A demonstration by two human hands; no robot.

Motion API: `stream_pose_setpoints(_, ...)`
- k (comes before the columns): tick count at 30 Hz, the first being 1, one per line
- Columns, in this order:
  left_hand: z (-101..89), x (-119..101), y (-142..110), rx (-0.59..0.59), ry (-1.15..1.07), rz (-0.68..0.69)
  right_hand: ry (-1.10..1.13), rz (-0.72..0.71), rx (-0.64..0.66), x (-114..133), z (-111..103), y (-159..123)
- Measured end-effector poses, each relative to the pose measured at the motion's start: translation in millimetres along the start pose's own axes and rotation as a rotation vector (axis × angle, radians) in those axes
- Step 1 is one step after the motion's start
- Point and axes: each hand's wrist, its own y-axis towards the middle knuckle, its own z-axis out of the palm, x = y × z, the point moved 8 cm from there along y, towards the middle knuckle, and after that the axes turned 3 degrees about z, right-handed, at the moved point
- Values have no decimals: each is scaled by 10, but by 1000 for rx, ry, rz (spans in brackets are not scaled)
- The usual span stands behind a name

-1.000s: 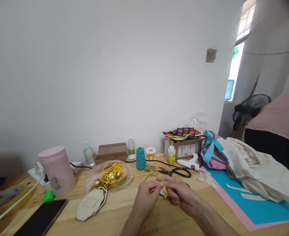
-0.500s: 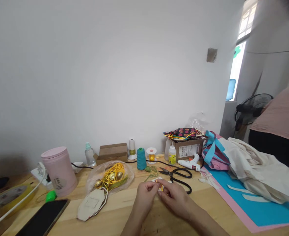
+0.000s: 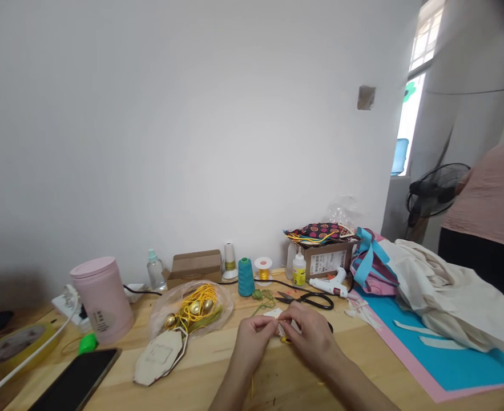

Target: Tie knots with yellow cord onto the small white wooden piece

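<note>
My left hand (image 3: 254, 338) and my right hand (image 3: 309, 331) meet over the wooden table, fingertips pinched close together on a thin yellow cord (image 3: 285, 339). Part of the cord hangs below the right fingers, and a strand shows beside my left wrist. A small white card (image 3: 273, 313) lies just behind the fingertips, partly covered by them. Black-handled scissors (image 3: 305, 299) rest beyond my right hand, which hides part of one handle. Green thread (image 3: 263, 298) lies loosely tangled behind my left hand. Exactly how the fingers grip the cord is too small to make out.
Behind stand a teal thread cone (image 3: 246, 278), a yellow cord spool (image 3: 263, 269), a glue bottle (image 3: 299, 268) and a glue gun (image 3: 329, 282). Left are a plastic bag (image 3: 157, 311) with cords and bells, octagonal boards (image 3: 158, 357), a phone (image 3: 76, 381) and a pink tumbler (image 3: 101, 299).
My right hand has turned over and shifted, its fingers now pointing down and covering more of the scissors' handle. The yellow cord shows lower, under the right fingers. My left hand stays nearly in place.
</note>
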Motion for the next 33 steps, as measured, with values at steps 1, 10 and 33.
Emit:
stream_pose_setpoints(1,-10,8,-1,-9,-18,-7,-3,-2,-7,11,-5,-2)
stream_pose_setpoints(10,-103,114,21,-84,-86,-63,12,-8,-12,22,24,-9)
stream_pose_setpoints(33,-92,7,9,-117,-232,1,13,13,18,11,21,4)
